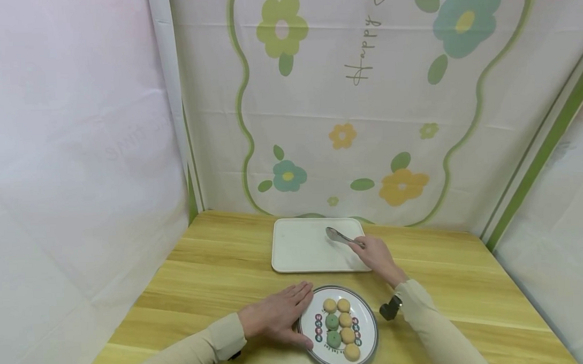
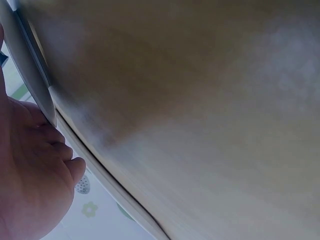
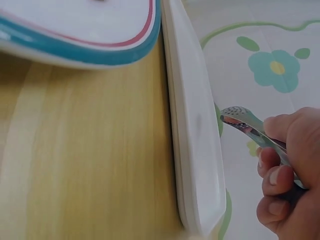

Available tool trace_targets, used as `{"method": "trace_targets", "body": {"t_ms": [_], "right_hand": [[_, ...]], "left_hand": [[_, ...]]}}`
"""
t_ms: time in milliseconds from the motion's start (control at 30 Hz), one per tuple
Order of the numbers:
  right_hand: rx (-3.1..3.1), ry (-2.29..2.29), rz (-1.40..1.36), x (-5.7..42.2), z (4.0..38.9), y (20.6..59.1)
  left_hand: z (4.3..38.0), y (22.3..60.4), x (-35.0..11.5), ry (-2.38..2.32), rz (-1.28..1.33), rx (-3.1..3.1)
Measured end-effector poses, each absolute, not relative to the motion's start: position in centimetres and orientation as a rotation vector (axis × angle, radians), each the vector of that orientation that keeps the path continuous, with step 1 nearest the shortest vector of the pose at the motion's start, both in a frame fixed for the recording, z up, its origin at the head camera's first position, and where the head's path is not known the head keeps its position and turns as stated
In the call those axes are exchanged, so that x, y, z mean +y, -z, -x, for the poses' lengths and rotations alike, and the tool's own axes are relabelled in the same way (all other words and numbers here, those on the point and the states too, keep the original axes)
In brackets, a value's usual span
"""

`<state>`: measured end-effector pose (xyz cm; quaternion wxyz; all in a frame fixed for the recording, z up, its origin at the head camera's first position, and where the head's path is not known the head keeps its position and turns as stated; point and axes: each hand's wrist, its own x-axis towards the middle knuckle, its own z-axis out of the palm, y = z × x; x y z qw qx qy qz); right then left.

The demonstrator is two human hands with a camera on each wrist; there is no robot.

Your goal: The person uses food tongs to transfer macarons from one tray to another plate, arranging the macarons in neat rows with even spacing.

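In the head view my right hand [image 1: 377,256] grips small metal tongs [image 1: 339,236] over the right part of a white rectangular tray [image 1: 301,248]. The right wrist view shows the perforated tip of the tongs [image 3: 235,111], its two arms close together, with my fingers curled round the handle. My left hand [image 1: 283,314] lies against the left rim of a round plate [image 1: 371,310], fingers straight and thumb on the rim. On this plate sit several tan round cookies [image 1: 345,320] and two green ones [image 1: 333,339], in two rows.
The wooden table [image 1: 217,275] carries the plate near its front and the tray at the back. Behind the tray hangs a flower-print curtain [image 1: 318,106]. Pale sheets [image 1: 79,184] close off both sides.
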<state>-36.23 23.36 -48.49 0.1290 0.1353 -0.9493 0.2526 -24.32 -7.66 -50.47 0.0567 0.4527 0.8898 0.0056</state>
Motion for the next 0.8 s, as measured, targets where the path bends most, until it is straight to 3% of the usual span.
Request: {"method": "trace_targets", "body": {"t_ms": [467, 800], "right_hand": [[-2.802, -0.966, -0.402, 24.2, 33.3, 47.6], [-2.758, -1.057, -0.6, 24.6, 31.8, 47.0]], "left_hand": [[24.1, 50.3, -7.4, 0.01, -1.382, 2.694], [24.1, 50.1, -7.5, -0.006, -1.36, 2.699]]}}
